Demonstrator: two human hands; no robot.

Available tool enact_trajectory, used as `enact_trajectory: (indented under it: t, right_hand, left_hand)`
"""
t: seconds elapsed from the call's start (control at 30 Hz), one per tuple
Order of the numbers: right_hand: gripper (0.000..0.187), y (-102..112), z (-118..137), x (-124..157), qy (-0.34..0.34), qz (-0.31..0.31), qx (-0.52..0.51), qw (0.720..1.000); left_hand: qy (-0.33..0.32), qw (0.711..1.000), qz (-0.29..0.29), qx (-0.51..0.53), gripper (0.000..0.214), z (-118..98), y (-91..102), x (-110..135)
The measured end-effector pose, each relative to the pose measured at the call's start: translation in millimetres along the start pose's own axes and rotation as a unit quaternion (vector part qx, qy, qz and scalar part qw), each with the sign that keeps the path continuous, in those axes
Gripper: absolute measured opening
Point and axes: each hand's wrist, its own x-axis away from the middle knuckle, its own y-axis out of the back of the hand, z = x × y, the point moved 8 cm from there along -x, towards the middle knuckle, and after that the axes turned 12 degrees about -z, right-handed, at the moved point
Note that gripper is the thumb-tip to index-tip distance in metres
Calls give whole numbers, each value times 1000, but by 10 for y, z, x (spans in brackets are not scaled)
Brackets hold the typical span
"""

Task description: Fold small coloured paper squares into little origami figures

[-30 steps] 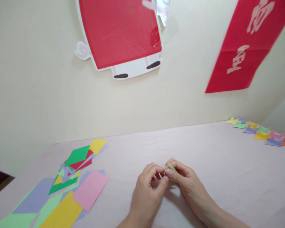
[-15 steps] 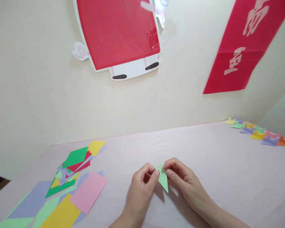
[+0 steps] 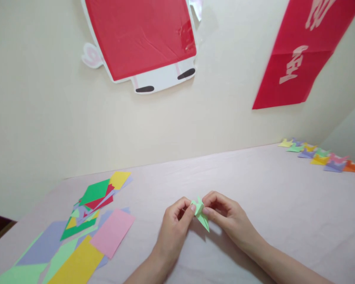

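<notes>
Between my two hands, just above the table, is a small light green origami crane (image 3: 201,218). My left hand (image 3: 177,223) pinches its left side between thumb and fingers. On the other side my right hand (image 3: 229,217) grips it the same way, with the thumb toward me. One pointed wing hangs down toward me, and a thin tip sticks up between the hands. My fingers cover parts of the paper on both sides.
Coloured paper sheets lie in a spread on the left, among them a pink sheet (image 3: 113,232) and a green sheet (image 3: 94,192). Several folded paper cranes (image 3: 320,160) stand in rows at the far right. Behind the table (image 3: 153,179) rises a wall with a red banner (image 3: 298,59).
The crane's near wing, seen flat before, now slopes lower, and a folded body shows above it. Both hands still hold the paper. The whole view has shifted slightly.
</notes>
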Motion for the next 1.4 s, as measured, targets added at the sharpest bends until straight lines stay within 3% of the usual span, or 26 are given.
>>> enact_trajectory:
  t: [0.1,0.43,0.6,0.7,0.97,1.2,1.4]
  right_hand:
    - [25,27,-100,-7,-28,-11,-28,999]
    - [28,47,-112,-27,-45,-57,-81,994]
    - [24,53,-113,-27,-48,-52,-31,997]
    - [24,86,-82,-8,-32,-70,-6,997]
    - [22,-11,-88,-2,-48,-33,-68,996]
    - [25,87,-113,-13,-51,-78,-47,995]
    - [28,78,-136,-27,-56,-74,-62,994]
  left_hand:
    - [-11,1000,22,-18,30,-12,-57,29]
    - [10,999,-31,-8,30,71,-39,18]
    - [29,999,-32,-1,24,126,-35,13]
    - [6,998,-56,19,18,104,0,3]
    - [-32,994,-87,59,14,90,41,15]
    - [-19,995,-75,56,14,104,11,13]
    - [12,988,-99,114,18,123,17,-5]
